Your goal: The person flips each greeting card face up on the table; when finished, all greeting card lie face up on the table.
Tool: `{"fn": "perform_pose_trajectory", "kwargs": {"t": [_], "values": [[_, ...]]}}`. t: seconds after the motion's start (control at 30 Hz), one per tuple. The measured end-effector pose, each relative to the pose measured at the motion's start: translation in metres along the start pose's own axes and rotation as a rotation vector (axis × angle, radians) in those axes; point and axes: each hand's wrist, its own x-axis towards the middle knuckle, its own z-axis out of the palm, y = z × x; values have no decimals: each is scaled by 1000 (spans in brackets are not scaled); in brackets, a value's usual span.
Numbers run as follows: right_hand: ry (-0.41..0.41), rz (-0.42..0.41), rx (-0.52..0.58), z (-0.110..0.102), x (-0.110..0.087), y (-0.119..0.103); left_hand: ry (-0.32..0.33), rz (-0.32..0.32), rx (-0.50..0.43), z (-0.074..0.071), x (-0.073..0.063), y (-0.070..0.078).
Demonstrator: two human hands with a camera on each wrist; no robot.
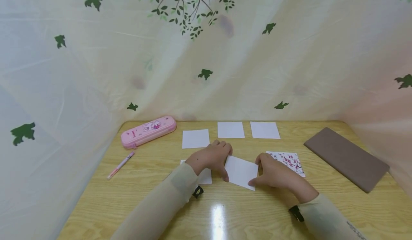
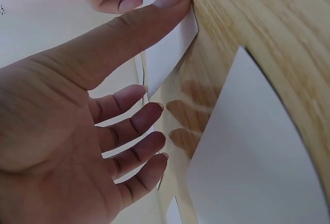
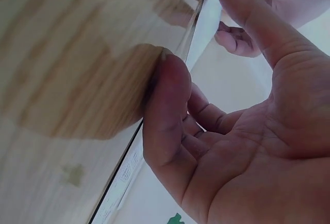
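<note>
A white card [image 1: 241, 172] lies at a slant between my two hands, low over the table. My left hand [image 1: 214, 157] holds its left side, thumb at the near corner and fingertips at the far corner. From the right, my right hand [image 1: 273, 172] grips the opposite side, thumb at the near corner and fingers curled at the far one. In the right wrist view a bent finger [image 3: 167, 105] comes down at the tabletop. A blossom-patterned card [image 1: 288, 161] lies just beyond my right hand. Under my left wrist, another white card [image 1: 205, 177] is partly hidden.
Three white cards, including the leftmost one [image 1: 195, 138], form a row at the back. At the far left lie a pink pencil case [image 1: 148, 132] and a pink pen [image 1: 121, 165]. A brown rectangular board [image 1: 346, 159] rests at the right. A leaf-printed curtain [image 1: 180, 89] surrounds the table.
</note>
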Motion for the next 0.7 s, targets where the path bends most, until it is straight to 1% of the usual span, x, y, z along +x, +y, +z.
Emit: {"fn": "perform_pose_trajectory", "kwargs": {"t": [0.07,0.2,0.27,0.33,0.5,0.7], "values": [[2,9,20,0,0,0,4,-2,-23,0,0,0],[6,16,66,0,0,1,5,-18,-97,1,0,0],[7,10,71,-1,-1,1,3,-22,-119,1,0,0],[9,12,71,-1,0,2,2,-16,-108,1,1,0],[0,21,76,-1,0,2,-22,5,-39,0,4,-2],[-17,26,80,-1,1,1,-65,13,-42,-4,5,-5]]}}
